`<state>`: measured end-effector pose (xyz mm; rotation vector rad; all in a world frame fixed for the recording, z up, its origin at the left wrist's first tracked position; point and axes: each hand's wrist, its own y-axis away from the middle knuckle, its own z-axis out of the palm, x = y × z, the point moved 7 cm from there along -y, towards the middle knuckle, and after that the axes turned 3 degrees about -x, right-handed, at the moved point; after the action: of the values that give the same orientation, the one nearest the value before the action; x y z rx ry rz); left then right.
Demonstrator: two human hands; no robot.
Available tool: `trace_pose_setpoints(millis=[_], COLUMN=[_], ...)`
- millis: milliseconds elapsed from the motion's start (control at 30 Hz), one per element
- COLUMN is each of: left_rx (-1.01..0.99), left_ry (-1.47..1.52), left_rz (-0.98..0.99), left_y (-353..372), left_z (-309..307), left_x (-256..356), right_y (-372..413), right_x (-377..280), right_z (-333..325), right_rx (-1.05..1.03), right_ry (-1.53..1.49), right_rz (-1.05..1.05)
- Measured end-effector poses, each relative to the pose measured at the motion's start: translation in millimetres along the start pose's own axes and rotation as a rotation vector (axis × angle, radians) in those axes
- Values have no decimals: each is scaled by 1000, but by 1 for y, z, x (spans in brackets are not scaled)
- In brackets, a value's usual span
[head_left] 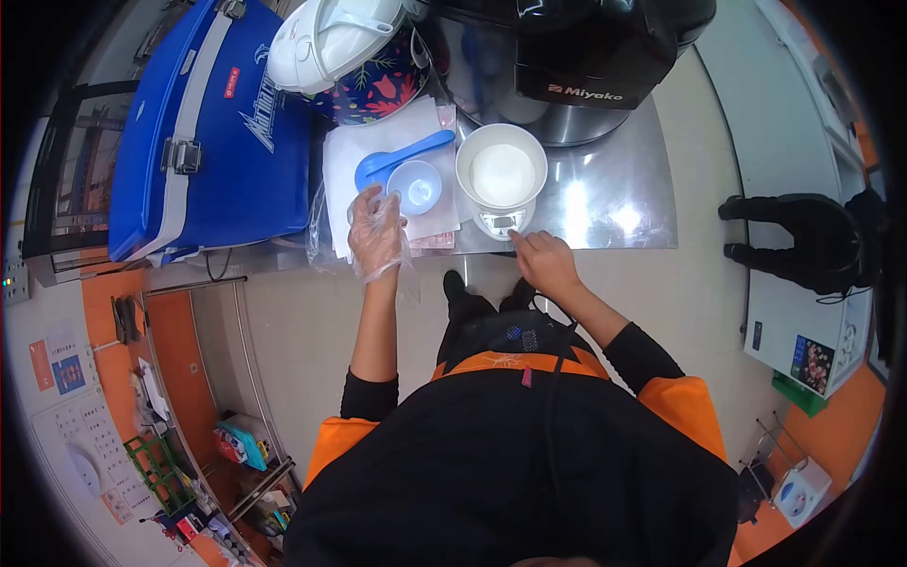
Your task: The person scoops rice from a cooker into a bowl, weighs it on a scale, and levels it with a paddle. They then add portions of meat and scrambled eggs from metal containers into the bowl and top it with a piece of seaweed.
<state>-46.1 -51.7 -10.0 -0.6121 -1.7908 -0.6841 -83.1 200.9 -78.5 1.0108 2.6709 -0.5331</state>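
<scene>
My left hand (380,231), in a clear plastic glove, is closed at the lower left side of a small light blue cup (416,187). Its curled fingers partly hide the cup's edge. Behind the cup a blue rice paddle (406,156) lies on white paper sheets (350,151). To the right stands a white kitchen scale (493,227) with a small display, carrying a white bowl (465,170) with white contents (503,175). My bare right hand (546,260) has its index finger stretched to the scale's front edge by the display and holds nothing.
A large blue cooler box (222,151) stands left on the metal table (619,189). At the back are a floral rice cooker with a white lid (364,71) and a black Miyako appliance (576,57). A metal rack (241,331) is at lower left.
</scene>
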Motion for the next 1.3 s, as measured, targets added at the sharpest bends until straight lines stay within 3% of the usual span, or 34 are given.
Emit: trace_pose_setpoints(millis=[367,867,967,1067,1100,1133,1167,1267,1300], left_rx=[11,-29,-22,0,6,6,5,-27,-46], left_ry=[-5,-8,-55,0,22,51,80,158,179], left_rz=[1,-10,22,52,61,76,91,67,47], left_y=[5,-3,-6,-15,-18,-24,-28,-27,-24], left_z=[7,17,12,5,3,3,3,7,10], left_x=[10,2,9,7,4,1,0,30,46], right_y=[-19,-12,-15,-14,-14,-29,-54,-142,-167], right_x=[-6,-6,-7,22,34,42,45,77,85], right_z=[1,-4,-72,-177,-218,-264,-307,-370,-377], right_rx=[-125,-70,215,642,862,977,989,774,699], right_ry=[45,-15,-257,-183,-9,-20,-54,-228,-28], right_rz=[-56,-17,-21,-74,-76,-1,27,-51,-87])
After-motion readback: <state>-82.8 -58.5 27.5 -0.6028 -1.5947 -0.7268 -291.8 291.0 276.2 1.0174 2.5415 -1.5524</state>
